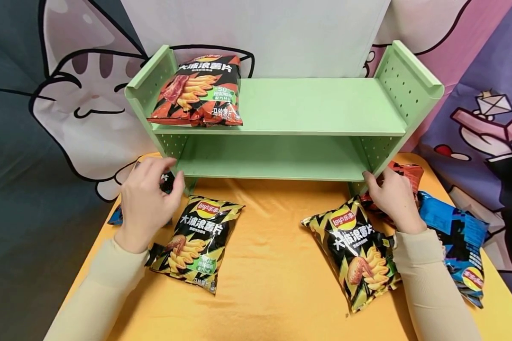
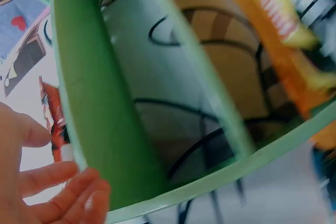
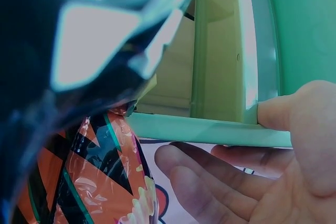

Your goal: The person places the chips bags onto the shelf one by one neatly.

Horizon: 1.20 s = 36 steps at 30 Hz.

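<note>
A green two-tier metal shelf rack (image 1: 324,106) stands at the back of the table. My right hand (image 1: 394,201) grips the front edge of its right side panel, the thumb (image 3: 275,114) on the inner side and the fingers beyond the edge in the right wrist view. At the lower left side of the rack hovers my left hand (image 1: 147,203), thumb and fingers apart, nothing between them. In the left wrist view its fingers (image 2: 86,198) lie close by the rack's edge; contact is unclear. A red chip bag (image 1: 198,97) leans on the upper tier's left end.
Black-and-gold chip bags lie in front of the rack, one left (image 1: 196,241) and one right (image 1: 354,255). Beside my right hand are a red bag (image 1: 411,174) and a blue bag (image 1: 452,246). Another blue bag (image 1: 116,217) is mostly hidden behind my left hand.
</note>
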Motion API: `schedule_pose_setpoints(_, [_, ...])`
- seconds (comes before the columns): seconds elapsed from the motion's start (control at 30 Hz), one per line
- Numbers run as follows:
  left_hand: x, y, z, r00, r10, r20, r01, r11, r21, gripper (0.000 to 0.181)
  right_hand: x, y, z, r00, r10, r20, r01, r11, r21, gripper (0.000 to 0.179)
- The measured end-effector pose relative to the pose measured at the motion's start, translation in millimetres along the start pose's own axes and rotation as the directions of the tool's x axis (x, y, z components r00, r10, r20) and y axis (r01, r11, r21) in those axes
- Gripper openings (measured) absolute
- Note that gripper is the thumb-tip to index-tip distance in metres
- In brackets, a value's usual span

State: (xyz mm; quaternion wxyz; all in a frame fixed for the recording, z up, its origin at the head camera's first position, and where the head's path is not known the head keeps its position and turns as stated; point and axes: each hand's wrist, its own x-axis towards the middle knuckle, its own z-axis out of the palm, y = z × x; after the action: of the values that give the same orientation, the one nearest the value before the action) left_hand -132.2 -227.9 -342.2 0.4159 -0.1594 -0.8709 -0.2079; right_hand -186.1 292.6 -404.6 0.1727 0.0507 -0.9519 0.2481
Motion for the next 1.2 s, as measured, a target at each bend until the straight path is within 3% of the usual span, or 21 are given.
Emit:
schedule_pose_setpoints(0.1, [-19.2,-1.1,6.1,0.993,-0.035,0.110,0.034,0.999,0.015,0.038,-0.3,1,-1,1.000,0.002,0.000,-0.002,1.000,-0.004,0.045])
schedule_pose_setpoints(0.17, [-30.8,-1.0,9.1,0.980,-0.059,0.188,0.054,0.998,0.030,0.042,-0.5,2,-1,1.000,0.006,0.003,-0.006,1.000,-0.006,0.046])
schedule_pose_setpoints(0.3, [-53.9,0.5,12.7,0.932,-0.121,0.341,0.099,0.992,0.082,0.057,-0.4,2,0,1.000,0.013,0.007,-0.013,1.000,-0.010,0.046])
schedule_pose_setpoints(0.43, [-75.6,1.2,10.9,0.865,-0.188,0.466,0.137,0.981,0.141,0.072,0.3,0,2,1.000,0.017,0.015,-0.017,1.000,-0.013,0.046])
schedule_pose_setpoints(0.53, [-90.1,-0.2,7.2,0.805,-0.240,0.542,0.165,0.969,0.185,0.083,0.4,-1,4,1.000,0.022,0.022,-0.021,1.000,-0.015,0.047])
schedule_pose_setpoints(0.8, [-112.5,-7.8,1.7,0.672,-0.358,0.649,0.278,0.933,0.227,0.098,0.4,-2,3,0.999,0.032,0.043,-0.032,0.999,-0.015,0.051])
schedule_pose_setpoints(0.83, [-113.8,-8.4,1.3,0.652,-0.370,0.662,0.296,0.928,0.227,0.100,0.4,-2,2,0.998,0.035,0.046,-0.034,0.999,-0.013,0.051])
schedule_pose_setpoints(0.97, [-117.3,-10.3,0.2,0.549,-0.421,0.722,0.358,0.899,0.252,0.112,0.0,-1,1,0.998,0.039,0.044,-0.038,0.999,-0.014,0.052])
schedule_pose_setpoints(1.03, [-118.9,-11.5,0.4,0.507,-0.438,0.742,0.377,0.887,0.266,0.117,0.0,-1,1,0.998,0.042,0.041,-0.041,0.999,-0.017,0.052])
schedule_pose_setpoints(1.1, [-120.9,-13.0,1.5,0.481,-0.447,0.754,0.387,0.880,0.275,0.120,0.4,0,1,0.998,0.041,0.042,-0.041,0.999,-0.019,0.052])
schedule_pose_setpoints(1.2, [-123.6,-15.5,4.4,0.477,-0.451,0.755,0.401,0.876,0.270,0.120,0.9,1,1,0.998,0.044,0.044,-0.043,0.999,-0.020,0.053])
